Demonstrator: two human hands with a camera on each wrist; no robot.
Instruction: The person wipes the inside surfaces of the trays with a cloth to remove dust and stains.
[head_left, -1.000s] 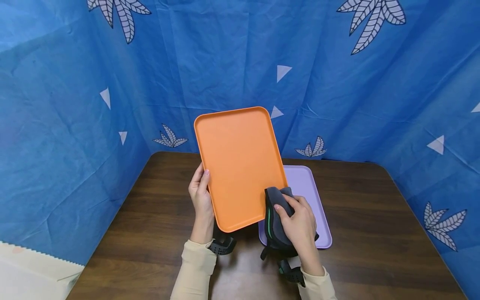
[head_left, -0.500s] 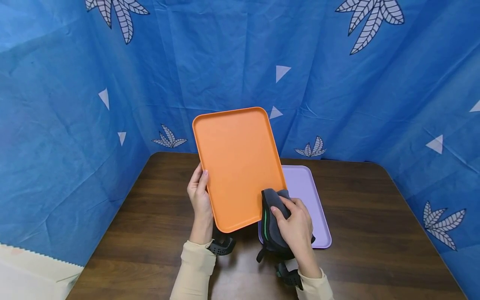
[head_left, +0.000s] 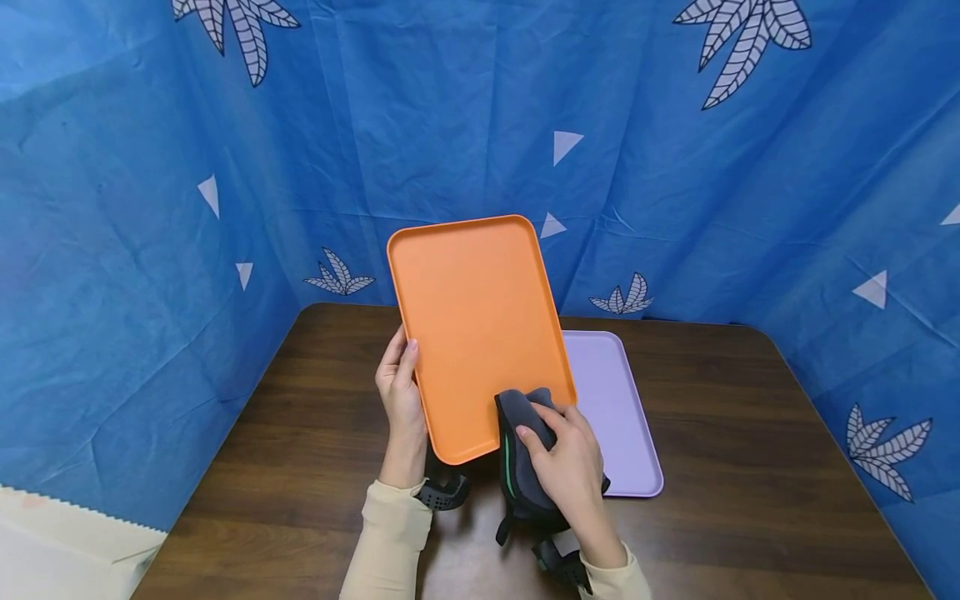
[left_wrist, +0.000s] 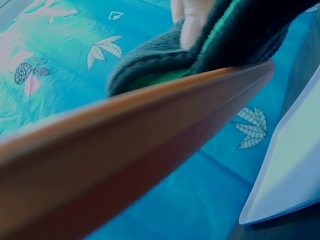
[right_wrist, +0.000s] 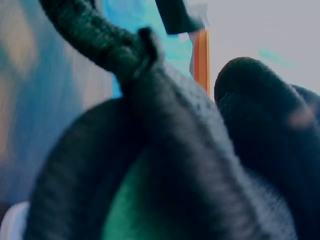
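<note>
My left hand (head_left: 401,396) grips the orange tray (head_left: 472,325) by its left long rim, thumb on the upper face. The tray is raised and tilted toward me. My right hand (head_left: 567,462) pinches a folded, thick dark grey cloth (head_left: 522,467) with black trim, green lining and a small loop. The cloth lies against the tray's lower right corner. In the left wrist view, the cloth (left_wrist: 150,62) folds over the tray's edge (left_wrist: 165,102), with fingertips (left_wrist: 190,32) pressing it. The cloth (right_wrist: 185,165) fills much of the right wrist view, and my right hand is mostly hidden there.
A purple tray (head_left: 618,417) lies on the dark wooden table (head_left: 720,433) behind the right hand, partly covered by the orange tray and cloth. Blue patterned curtains (head_left: 420,125) stand around the back and sides. Both wrists wear black camera straps (head_left: 444,493).
My right hand has moved left and slightly down with the cloth, along the orange tray's lower edge. More of the purple tray shows. The left hand and orange tray have stayed nearly still.
</note>
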